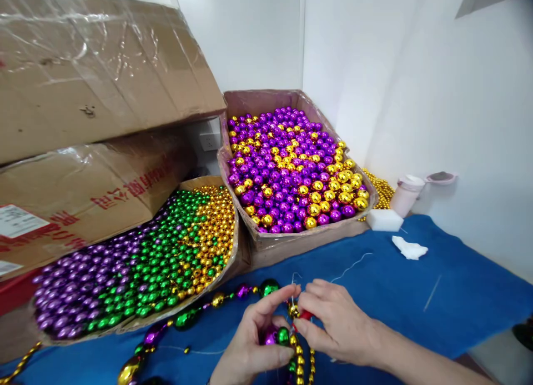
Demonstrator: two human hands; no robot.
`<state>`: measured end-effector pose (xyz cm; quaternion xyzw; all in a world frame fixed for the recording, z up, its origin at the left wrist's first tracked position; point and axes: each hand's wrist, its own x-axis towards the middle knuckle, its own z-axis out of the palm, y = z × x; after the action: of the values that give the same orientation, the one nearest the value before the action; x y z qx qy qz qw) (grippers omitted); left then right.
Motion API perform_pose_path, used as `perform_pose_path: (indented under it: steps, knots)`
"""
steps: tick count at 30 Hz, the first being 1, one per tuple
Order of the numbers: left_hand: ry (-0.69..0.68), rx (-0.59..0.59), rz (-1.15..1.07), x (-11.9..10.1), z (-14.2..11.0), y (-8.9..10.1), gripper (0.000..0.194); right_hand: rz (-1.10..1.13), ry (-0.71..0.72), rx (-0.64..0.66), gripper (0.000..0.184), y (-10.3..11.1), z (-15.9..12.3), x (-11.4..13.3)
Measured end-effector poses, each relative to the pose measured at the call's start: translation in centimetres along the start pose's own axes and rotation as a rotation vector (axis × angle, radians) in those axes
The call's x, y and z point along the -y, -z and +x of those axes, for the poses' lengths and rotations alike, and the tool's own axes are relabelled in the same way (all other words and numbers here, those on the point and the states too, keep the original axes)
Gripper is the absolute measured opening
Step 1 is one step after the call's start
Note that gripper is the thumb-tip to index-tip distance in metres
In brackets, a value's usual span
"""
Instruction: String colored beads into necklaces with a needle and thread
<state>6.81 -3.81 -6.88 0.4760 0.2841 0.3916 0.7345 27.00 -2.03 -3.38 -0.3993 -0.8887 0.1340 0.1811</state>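
My left hand (254, 340) is closed around a purple bead and a green bead (283, 335), with thumb and forefinger pinching at a thin white thread (345, 269). My right hand (335, 321) pinches a small red piece (306, 314) beside small gold beads (293, 310). The two hands meet low in the middle, over the blue cloth (400, 296). A string of large purple, green and gold beads (187, 317) runs left from my hands across the cloth. A strand of small gold beads (300, 360) hangs below them.
A cardboard box of purple and gold balls (291, 168) stands behind my hands. A lower box of purple, green and gold beads (137, 257) lies at left under taped cartons (83, 68). A pink cup (406, 193), white block (383, 219) and crumpled tissue (410, 247) sit at right.
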Motion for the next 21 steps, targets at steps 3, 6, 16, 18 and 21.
perform_pose_path:
  steps: [3,6,16,18,21]
  knots:
    - [0.008,-0.003,0.002,0.1,0.0,0.0,0.076,-0.011,0.008,-0.006,0.028,-0.2,-0.1,0.0]
    - [0.014,-0.003,0.015,0.3,0.1,0.0,0.076,-0.021,0.014,-0.015,0.031,0.0,-0.1,0.2]
    - [-0.060,-0.097,0.071,-2.6,0.2,-1.3,0.068,-0.042,-0.286,0.039,0.021,-2.4,-5.4,-4.4]
    - [-0.126,-0.151,0.078,-3.8,0.4,-1.8,0.066,-0.086,-0.353,0.032,0.026,-3.9,-6.9,-5.9]
    - [-0.208,-0.190,0.079,-5.5,1.1,-2.7,0.064,-0.104,-0.356,0.002,0.025,-4.0,-7.4,-5.6]
